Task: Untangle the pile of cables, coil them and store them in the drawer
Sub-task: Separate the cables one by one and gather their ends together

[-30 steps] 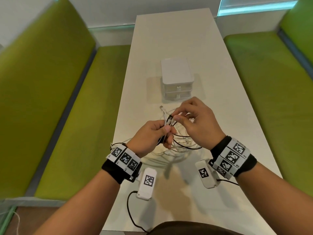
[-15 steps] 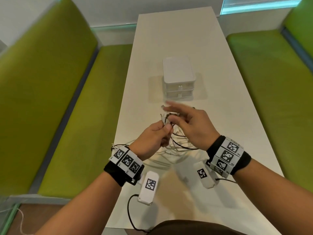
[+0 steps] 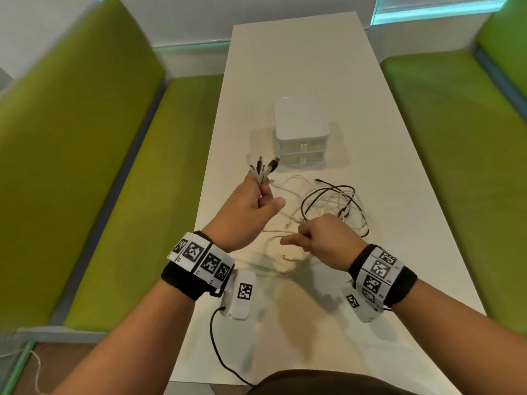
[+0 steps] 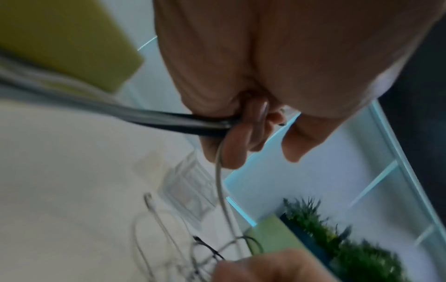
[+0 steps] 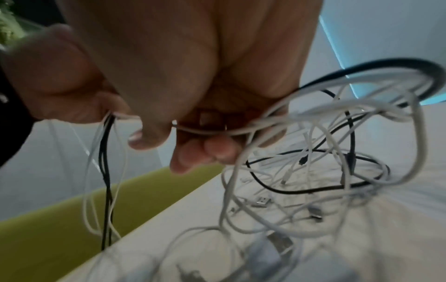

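Observation:
A tangle of white and black cables (image 3: 328, 206) lies on the white table (image 3: 385, 195), in front of a small white two-drawer box (image 3: 299, 129) whose drawers are closed. My left hand (image 3: 251, 206) is raised at the table's left side and grips a bundle of cable ends (image 3: 263, 168), plugs sticking up past the fingers. The left wrist view shows black and white cables (image 4: 193, 124) clamped in my curled fingers. My right hand (image 3: 322, 238) is lower, nearer me, fingers curled round several cable strands (image 5: 217, 129) that loop out into the tangle (image 5: 325, 171).
Green padded benches (image 3: 85, 166) run along both sides of the narrow table, the right bench (image 3: 456, 138) too. A green plant (image 4: 350, 248) shows in the left wrist view. Wrist camera units and a black lead (image 3: 216, 346) hang near the table's front edge.
The hands, close together over the pile before, have drawn apart. My left hand moved up and left with the plug ends; my right hand dropped back toward me along the strands.

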Tool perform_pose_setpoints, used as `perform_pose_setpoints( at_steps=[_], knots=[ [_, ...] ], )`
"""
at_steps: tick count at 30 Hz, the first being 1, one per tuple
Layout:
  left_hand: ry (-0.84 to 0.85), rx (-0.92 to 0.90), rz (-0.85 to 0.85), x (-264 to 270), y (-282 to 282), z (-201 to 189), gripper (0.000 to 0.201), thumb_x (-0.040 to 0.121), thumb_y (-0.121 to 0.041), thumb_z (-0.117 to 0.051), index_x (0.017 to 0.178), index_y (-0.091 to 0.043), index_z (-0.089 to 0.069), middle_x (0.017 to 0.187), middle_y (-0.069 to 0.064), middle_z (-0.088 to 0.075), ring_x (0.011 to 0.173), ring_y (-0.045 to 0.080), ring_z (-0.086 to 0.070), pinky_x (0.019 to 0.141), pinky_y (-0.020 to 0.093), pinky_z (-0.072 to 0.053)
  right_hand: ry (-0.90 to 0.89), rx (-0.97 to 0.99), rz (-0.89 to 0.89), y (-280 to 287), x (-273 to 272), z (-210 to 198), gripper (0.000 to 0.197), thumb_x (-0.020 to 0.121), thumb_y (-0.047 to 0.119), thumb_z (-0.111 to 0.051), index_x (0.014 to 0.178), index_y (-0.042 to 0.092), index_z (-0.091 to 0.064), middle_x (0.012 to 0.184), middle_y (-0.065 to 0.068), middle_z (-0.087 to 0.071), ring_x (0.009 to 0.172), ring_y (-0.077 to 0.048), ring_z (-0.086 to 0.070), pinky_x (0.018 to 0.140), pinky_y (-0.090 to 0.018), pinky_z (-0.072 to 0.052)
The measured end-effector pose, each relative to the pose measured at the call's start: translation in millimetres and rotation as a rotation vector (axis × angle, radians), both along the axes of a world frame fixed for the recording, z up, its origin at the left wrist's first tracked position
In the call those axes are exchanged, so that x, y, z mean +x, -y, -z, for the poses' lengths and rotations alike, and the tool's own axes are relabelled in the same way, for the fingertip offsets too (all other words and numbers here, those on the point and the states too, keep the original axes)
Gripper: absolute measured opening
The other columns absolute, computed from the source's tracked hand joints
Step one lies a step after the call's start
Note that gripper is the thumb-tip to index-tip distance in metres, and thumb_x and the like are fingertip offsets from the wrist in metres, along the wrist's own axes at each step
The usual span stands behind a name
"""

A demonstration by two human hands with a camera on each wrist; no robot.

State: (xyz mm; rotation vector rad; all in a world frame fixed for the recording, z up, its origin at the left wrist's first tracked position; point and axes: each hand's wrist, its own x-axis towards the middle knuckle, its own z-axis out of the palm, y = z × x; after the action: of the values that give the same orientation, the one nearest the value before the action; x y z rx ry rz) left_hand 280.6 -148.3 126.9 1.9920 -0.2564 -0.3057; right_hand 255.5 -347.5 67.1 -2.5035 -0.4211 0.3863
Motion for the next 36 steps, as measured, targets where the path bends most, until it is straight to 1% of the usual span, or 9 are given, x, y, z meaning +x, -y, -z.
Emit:
perform_pose_setpoints(
  at_steps=[3, 5, 7, 13, 17, 22, 26, 32, 36],
  knots=[
    [0.145, 0.503, 0.205, -4.6, 1.0, 5.3, 0.023, 0.094, -0.033, -0.065, 0.106, -0.022, -0.048, 0.089, -0.018, -0.050, 0.069, 0.000, -0.051, 0.068, 0.026, -0.038, 0.054, 0.161, 0.078, 2.7, 6.5, -3.7, 0.031, 0.097, 0.047, -0.058, 0.075, 0.025, -0.056, 0.067, 0.008, -0.056, 0.065, -0.006, -0.052, 0.064, -0.035, -0.040],
    [0.124, 0.583, 0.275, -10.3, 7.6, 14.8, 0.021, 0.097, -0.035, -0.061, 0.101, -0.020, -0.046, 0.088, -0.013, -0.059, 0.078, 0.011, -0.058, 0.070, 0.031, -0.040, 0.098, 0.239, 0.059, 2.5, 9.7, -11.6, 0.016, 0.099, 0.025, -0.060, 0.083, 0.026, -0.060, 0.076, 0.014, -0.053, 0.073, -0.004, -0.050, 0.073, -0.033, -0.037],
    [0.120, 0.537, 0.208, -11.2, 11.0, 21.3, 0.025, 0.100, -0.040, -0.054, 0.089, -0.023, -0.040, 0.073, -0.010, -0.056, 0.068, 0.013, -0.053, 0.063, 0.034, -0.036, 0.148, 0.244, 0.056, 3.0, 9.8, -13.0, 0.015, 0.099, 0.020, -0.058, 0.087, 0.023, -0.066, 0.075, 0.017, -0.054, 0.074, -0.008, -0.052, 0.078, -0.036, -0.040],
    [0.340, 0.639, 0.057, -10.3, 4.9, 31.6, 0.031, 0.099, -0.043, -0.052, 0.083, -0.024, -0.034, 0.064, -0.006, -0.051, 0.063, 0.030, -0.054, 0.061, 0.042, -0.047, 0.066, -0.068, 0.105, 11.9, 9.7, -8.1, 0.031, 0.101, 0.040, -0.052, 0.088, 0.022, -0.074, 0.067, 0.009, -0.065, 0.079, -0.021, -0.066, 0.074, -0.038, -0.053],
    [0.281, 0.590, -0.151, -2.9, -12.1, 49.1, 0.023, 0.100, -0.026, -0.055, 0.085, -0.021, -0.038, 0.064, -0.011, -0.046, 0.063, 0.029, -0.052, 0.056, 0.036, -0.040, 0.101, -0.291, 0.110, 21.5, 15.8, -14.2, 0.017, 0.097, 0.022, -0.051, 0.096, 0.023, -0.068, 0.089, -0.001, -0.070, 0.089, -0.027, -0.066, 0.070, -0.036, -0.053],
    [0.342, 0.709, -0.022, -11.2, -15.4, 57.8, 0.024, 0.099, -0.025, -0.054, 0.119, -0.013, -0.050, 0.114, 0.002, -0.055, 0.079, 0.035, -0.063, 0.065, 0.044, -0.049, 0.134, -0.179, 0.118, 17.4, 15.0, -24.1, 0.021, 0.101, 0.035, -0.050, 0.101, 0.029, -0.070, 0.085, 0.006, -0.071, 0.090, -0.021, -0.065, 0.075, -0.039, -0.055],
    [0.333, 0.503, 0.109, -18.2, 5.6, 49.2, 0.024, 0.097, -0.039, -0.057, 0.101, -0.017, -0.048, 0.080, -0.011, -0.053, 0.061, 0.012, -0.053, 0.059, 0.034, -0.039, 0.178, -0.176, 0.064, 0.7, 9.0, -31.1, 0.023, 0.097, 0.047, -0.051, 0.098, 0.036, -0.072, 0.079, 0.007, -0.070, 0.085, -0.018, -0.064, 0.072, -0.033, -0.051],
    [0.231, 0.281, -0.001, -16.2, -0.4, 37.6, 0.029, 0.095, -0.039, -0.062, 0.080, -0.028, -0.039, 0.058, -0.009, -0.048, 0.050, 0.007, -0.042, 0.054, 0.030, -0.038, 0.135, -0.143, 0.210, 12.5, 16.9, -31.7, 0.065, 0.082, 0.079, -0.050, 0.062, 0.017, -0.058, 0.055, 0.003, -0.059, 0.059, -0.014, -0.057, 0.058, -0.034, -0.046],
    [0.207, 0.381, -0.118, -3.2, -15.0, 39.2, 0.032, 0.096, -0.030, -0.062, 0.077, -0.024, -0.038, 0.060, -0.007, -0.053, 0.054, 0.014, -0.051, 0.057, 0.034, -0.044, 0.002, 0.027, 0.116, 23.5, 20.5, -25.2, 0.027, 0.101, 0.038, -0.055, 0.079, 0.026, -0.066, 0.063, 0.014, -0.062, 0.061, -0.002, -0.055, 0.063, -0.031, -0.043]
  ],
)
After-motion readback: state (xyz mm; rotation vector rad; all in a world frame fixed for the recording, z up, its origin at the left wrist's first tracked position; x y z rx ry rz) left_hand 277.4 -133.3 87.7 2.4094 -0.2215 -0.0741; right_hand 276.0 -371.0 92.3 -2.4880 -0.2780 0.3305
